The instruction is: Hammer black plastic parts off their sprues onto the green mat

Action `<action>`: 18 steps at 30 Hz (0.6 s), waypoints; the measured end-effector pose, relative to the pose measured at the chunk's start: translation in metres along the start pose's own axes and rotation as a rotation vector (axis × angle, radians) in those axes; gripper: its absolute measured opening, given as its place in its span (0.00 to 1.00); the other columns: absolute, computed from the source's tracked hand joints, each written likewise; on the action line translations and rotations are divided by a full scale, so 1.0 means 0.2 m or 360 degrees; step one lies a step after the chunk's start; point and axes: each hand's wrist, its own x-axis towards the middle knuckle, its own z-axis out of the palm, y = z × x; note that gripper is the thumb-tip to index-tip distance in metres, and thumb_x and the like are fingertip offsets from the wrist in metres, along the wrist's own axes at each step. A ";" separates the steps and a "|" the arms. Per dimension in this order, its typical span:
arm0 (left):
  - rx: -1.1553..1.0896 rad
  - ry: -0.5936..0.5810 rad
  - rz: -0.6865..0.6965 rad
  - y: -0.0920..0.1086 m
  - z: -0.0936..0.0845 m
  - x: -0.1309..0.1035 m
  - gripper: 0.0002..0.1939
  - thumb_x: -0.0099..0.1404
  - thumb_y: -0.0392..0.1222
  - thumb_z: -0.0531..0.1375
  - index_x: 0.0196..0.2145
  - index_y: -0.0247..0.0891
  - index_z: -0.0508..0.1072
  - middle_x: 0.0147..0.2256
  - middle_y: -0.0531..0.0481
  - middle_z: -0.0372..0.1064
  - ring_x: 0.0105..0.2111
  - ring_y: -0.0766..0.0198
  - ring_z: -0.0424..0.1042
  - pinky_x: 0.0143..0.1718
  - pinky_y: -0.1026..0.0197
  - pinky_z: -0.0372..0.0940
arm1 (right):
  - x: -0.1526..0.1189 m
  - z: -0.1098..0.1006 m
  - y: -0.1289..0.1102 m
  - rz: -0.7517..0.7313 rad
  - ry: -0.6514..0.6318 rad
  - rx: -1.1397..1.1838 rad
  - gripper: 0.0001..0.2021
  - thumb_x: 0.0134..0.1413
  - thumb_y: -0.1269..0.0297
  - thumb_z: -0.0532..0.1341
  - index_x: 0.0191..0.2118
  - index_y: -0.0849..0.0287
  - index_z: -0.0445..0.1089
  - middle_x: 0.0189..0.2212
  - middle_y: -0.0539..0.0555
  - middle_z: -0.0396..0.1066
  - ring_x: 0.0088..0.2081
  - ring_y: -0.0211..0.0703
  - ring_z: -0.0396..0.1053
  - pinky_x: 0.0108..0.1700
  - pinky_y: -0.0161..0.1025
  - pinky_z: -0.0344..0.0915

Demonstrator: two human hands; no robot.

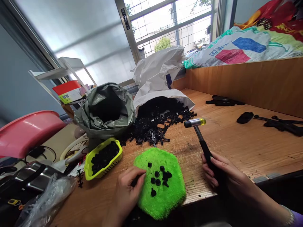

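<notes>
Black-handled hammer with a yellow-tipped silver head in the right hand; left hand at a fuzzy green pad.

The right fingers close round the handle, head raised, seemingly to keep it clear of the small black pieces on the pad, at the wooden table's front edge; the left thumb and forefinger nearly meet over the pad's left edge, whether on a piece I cannot tell; the slotted yellow plastic basket of black bits stands left, likely for easy reach.
</notes>
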 end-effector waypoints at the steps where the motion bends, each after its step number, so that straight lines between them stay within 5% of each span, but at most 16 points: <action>1: -0.0017 -0.0035 0.0012 0.02 0.00 -0.03 0.06 0.60 0.35 0.56 0.33 0.37 0.72 0.29 0.48 0.70 0.31 0.65 0.69 0.32 0.65 0.64 | 0.00 0.00 0.00 0.0002 -0.0002 0.0000 0.15 0.50 0.50 0.60 0.33 0.58 0.61 0.19 0.47 0.55 0.16 0.35 0.53 0.16 0.32 0.50; 6: 0.0027 -0.0292 0.0246 0.08 -0.01 -0.12 0.09 0.60 0.34 0.55 0.38 0.38 0.72 0.32 0.46 0.70 0.33 0.64 0.69 0.37 0.63 0.65 | 0.00 0.01 -0.01 -0.0009 0.0000 -0.0012 0.15 0.51 0.51 0.61 0.33 0.58 0.62 0.19 0.48 0.56 0.17 0.35 0.54 0.18 0.32 0.50; 13: 0.0335 0.0084 0.0113 -0.06 0.01 -0.05 0.10 0.62 0.36 0.54 0.38 0.39 0.74 0.32 0.47 0.72 0.32 0.63 0.71 0.34 0.62 0.66 | -0.01 0.00 0.00 -0.0049 -0.0013 0.0002 0.13 0.54 0.53 0.58 0.33 0.58 0.63 0.19 0.48 0.56 0.17 0.35 0.54 0.18 0.32 0.48; 18: 0.0405 -0.0006 0.0224 -0.12 0.01 -0.03 0.11 0.60 0.36 0.55 0.40 0.41 0.74 0.35 0.47 0.73 0.34 0.62 0.72 0.35 0.62 0.67 | -0.01 -0.01 0.01 -0.0033 -0.0033 0.0036 0.12 0.56 0.54 0.57 0.34 0.58 0.64 0.20 0.48 0.57 0.17 0.34 0.54 0.19 0.31 0.49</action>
